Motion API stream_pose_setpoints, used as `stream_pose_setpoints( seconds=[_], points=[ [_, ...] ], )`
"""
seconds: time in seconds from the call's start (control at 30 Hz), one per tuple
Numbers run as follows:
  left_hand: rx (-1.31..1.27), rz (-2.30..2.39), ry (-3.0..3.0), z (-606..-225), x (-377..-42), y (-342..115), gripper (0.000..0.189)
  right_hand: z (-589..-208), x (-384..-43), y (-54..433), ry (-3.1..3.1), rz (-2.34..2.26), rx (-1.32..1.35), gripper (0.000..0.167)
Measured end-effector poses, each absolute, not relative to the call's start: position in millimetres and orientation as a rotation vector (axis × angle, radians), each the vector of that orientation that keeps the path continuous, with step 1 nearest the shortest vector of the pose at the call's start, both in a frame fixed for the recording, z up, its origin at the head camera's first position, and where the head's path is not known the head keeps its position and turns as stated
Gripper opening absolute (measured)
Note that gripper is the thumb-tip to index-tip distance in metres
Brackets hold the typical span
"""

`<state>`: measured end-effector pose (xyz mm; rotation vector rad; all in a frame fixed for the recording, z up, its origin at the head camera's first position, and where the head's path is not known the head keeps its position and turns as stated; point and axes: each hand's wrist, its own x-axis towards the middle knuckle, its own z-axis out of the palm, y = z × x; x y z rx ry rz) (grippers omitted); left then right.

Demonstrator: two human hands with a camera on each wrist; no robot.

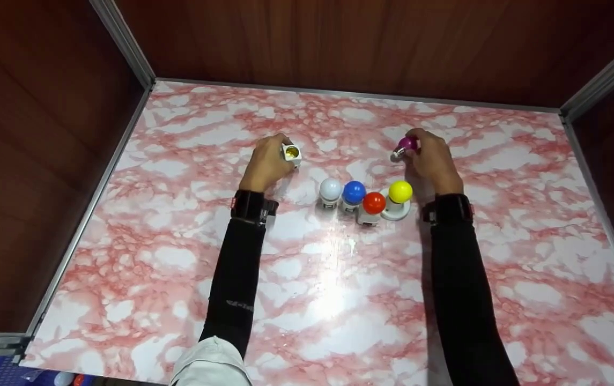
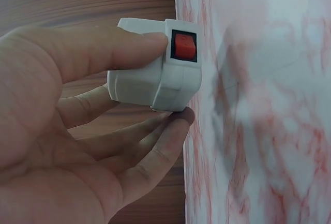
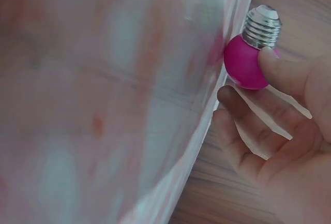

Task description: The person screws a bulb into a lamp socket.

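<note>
My left hand [image 1: 268,162] grips a white bulb socket [image 1: 291,154] with its brassy opening facing up in the head view. In the left wrist view the thumb lies along the socket [image 2: 139,79], beside its red rocker switch [image 2: 184,46]. Over to the right, my right hand [image 1: 433,158] pinches a magenta light bulb [image 1: 407,143] by its round globe. The bulb's silver screw base [image 3: 262,27] points away from the palm in the right wrist view. Some fingers of the right hand are hidden in the head view.
Between the forearms stand a white bulb [image 1: 331,188], a blue bulb [image 1: 354,191], a red bulb [image 1: 374,203] and a yellow bulb [image 1: 400,191], each in a white holder. Brown panels [image 1: 339,43] wall the marbled table [image 1: 178,257]. A purple basket [image 1: 4,372] sits below the front left corner.
</note>
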<state>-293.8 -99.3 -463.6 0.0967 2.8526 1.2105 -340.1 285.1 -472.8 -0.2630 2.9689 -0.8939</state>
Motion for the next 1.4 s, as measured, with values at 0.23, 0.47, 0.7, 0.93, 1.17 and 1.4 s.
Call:
stream_pose_setpoints(
  seconds=[0.23,0.47,0.7,0.93,1.17,1.4],
  points=[
    [0.103,1.245,2.841,-462,-293,-98,0.047,-473,-330,289,2.922,-0.991,-0.169,0.040],
    [0.150,1.286,2.864,-452,-291,-96,0.051,-457,-306,291,2.954,-1.294,-0.076,0.040],
    [0.209,1.339,2.892,-440,-288,-92,0.052,-439,-297,290,3.040,-1.440,-0.093,0.037],
    [0.218,1.387,2.897,-436,-285,-88,0.051,-436,-292,291,3.064,-1.519,-0.089,0.037],
    [0.257,1.453,2.905,-434,-281,-86,0.049,-434,-289,290,3.074,-1.642,-0.127,0.038],
    [0.333,1.508,2.856,-432,-282,-81,0.050,-430,-285,292,2.966,-1.776,-0.105,0.044]
  ],
)
